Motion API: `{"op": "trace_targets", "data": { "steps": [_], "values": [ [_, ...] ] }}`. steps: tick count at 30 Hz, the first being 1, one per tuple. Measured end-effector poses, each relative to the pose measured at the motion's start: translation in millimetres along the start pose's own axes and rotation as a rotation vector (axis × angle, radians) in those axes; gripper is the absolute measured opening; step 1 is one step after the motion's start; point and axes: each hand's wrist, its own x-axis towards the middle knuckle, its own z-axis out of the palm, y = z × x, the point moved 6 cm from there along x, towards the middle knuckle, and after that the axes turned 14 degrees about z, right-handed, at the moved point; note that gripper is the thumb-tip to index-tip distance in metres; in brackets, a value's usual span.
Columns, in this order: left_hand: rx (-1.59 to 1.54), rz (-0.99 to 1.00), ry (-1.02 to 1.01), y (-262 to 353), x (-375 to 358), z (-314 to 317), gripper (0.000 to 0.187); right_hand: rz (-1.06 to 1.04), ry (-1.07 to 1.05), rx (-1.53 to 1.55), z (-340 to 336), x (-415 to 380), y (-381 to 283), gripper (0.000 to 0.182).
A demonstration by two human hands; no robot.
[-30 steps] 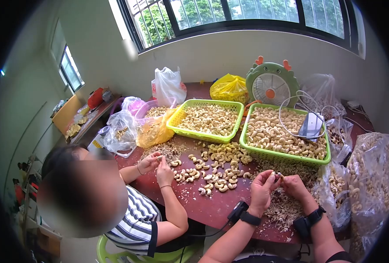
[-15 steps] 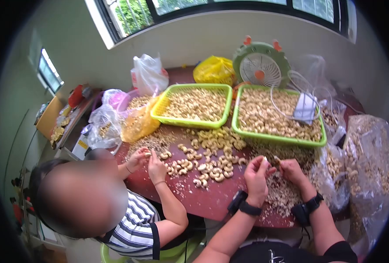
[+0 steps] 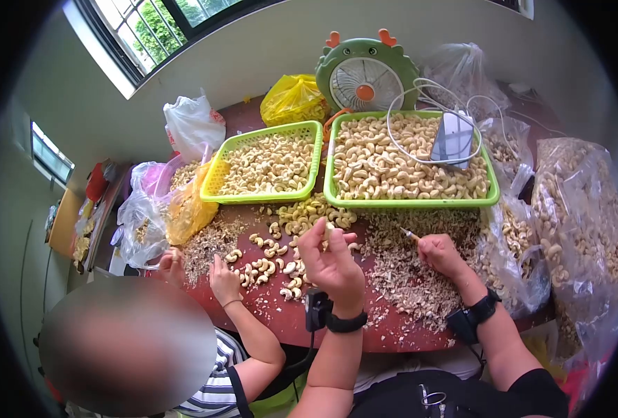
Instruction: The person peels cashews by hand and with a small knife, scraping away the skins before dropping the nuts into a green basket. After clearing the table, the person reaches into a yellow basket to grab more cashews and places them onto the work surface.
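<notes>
Raised over the table's middle, my left hand [image 3: 337, 268] pinches a pale cashew [image 3: 329, 227] between thumb and fingertips. My right hand [image 3: 440, 252] is closed around a small knife [image 3: 411, 235] with a thin tip, which points up and left over a heap of peeled skins [image 3: 420, 285]. Loose cashews [image 3: 260, 270] lie on the red table [image 3: 337, 337] left of my left hand. Behind both hands stand a green basket of cashews [image 3: 410, 203] and a yellow-green basket of cashews [image 3: 260, 198].
At the left a person in a striped shirt [image 3: 215, 383] works with both hands near the loose cashews. A green fan [image 3: 403, 70] stands behind the baskets. A white device with a cable [image 3: 452, 139] rests on the right basket. Filled plastic bags [image 3: 577, 216] line the right side.
The view has shifted right. My left hand has risen and moved away from my right hand, taking the cashew along. The knife now shows clearly. The other person's hands have moved apart.
</notes>
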Motion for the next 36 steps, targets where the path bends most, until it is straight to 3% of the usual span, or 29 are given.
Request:
{"op": "trace_targets", "data": {
  "steps": [4, 5, 8, 10, 12, 15, 16, 17, 19, 21, 24, 28, 34, 36],
  "values": [
    [0.082, -0.135, 0.021, -30.7, -18.1, -2.2, 0.018, -0.032, 0.006, -0.066, -1.2, -1.4, -0.9, 0.040],
    [0.174, 0.033, -0.061, -21.1, -15.7, 0.2, 0.017, -0.039, -0.006, -0.061, -1.5, -1.2, -1.4, 0.040],
    [0.227, 0.186, -0.063, -7.1, -14.9, -1.8, 0.019, -0.066, 0.003, -0.169, 0.8, -3.2, -6.2, 0.039],
    [0.265, 0.396, -0.073, 24.8, -12.8, -1.6, 0.020, -0.065, 0.035, -0.168, -0.8, -6.0, -6.8, 0.039],
    [0.110, 0.604, -0.052, 60.3, -7.1, 6.6, 0.020, -0.081, 0.052, -0.176, -2.6, -7.1, -7.6, 0.038],
    [0.258, 0.585, -0.039, 53.2, 16.8, 6.7, 0.019, -0.114, 0.068, -0.209, -0.8, -5.8, -8.4, 0.038],
    [0.268, 0.373, -0.031, 35.6, 25.9, 4.8, 0.017, -0.121, 0.067, -0.207, 1.7, -7.6, -7.4, 0.038],
    [0.192, 0.284, 0.033, 29.1, 27.6, -1.3, 0.017, -0.105, 0.069, -0.183, 1.1, -8.2, -7.1, 0.039],
    [0.108, 0.211, 0.095, 24.7, 29.0, -7.0, 0.016, -0.109, 0.083, -0.154, -0.8, -5.3, -4.3, 0.041],
    [-0.164, -0.059, 0.204, 9.4, 13.8, -14.2, 0.016, -0.116, 0.078, -0.168, -0.4, -8.6, -7.4, 0.040],
    [-0.259, -0.203, 0.201, -3.4, -5.7, -24.1, 0.017, -0.145, 0.072, -0.204, 1.6, -7.5, -4.9, 0.040],
    [-0.182, -0.219, 0.173, 1.7, -26.1, -27.2, 0.017, -0.148, 0.072, -0.190, 2.0, -10.1, -7.4, 0.039],
    [-0.117, -0.088, 0.118, 33.1, -32.7, -21.9, 0.020, -0.150, 0.093, -0.203, -0.4, -12.3, -9.4, 0.039],
    [0.046, 0.225, -0.009, 68.8, -28.5, -12.2, 0.021, -0.172, 0.098, -0.202, -2.2, -13.6, -13.2, 0.039]
  ]
}}
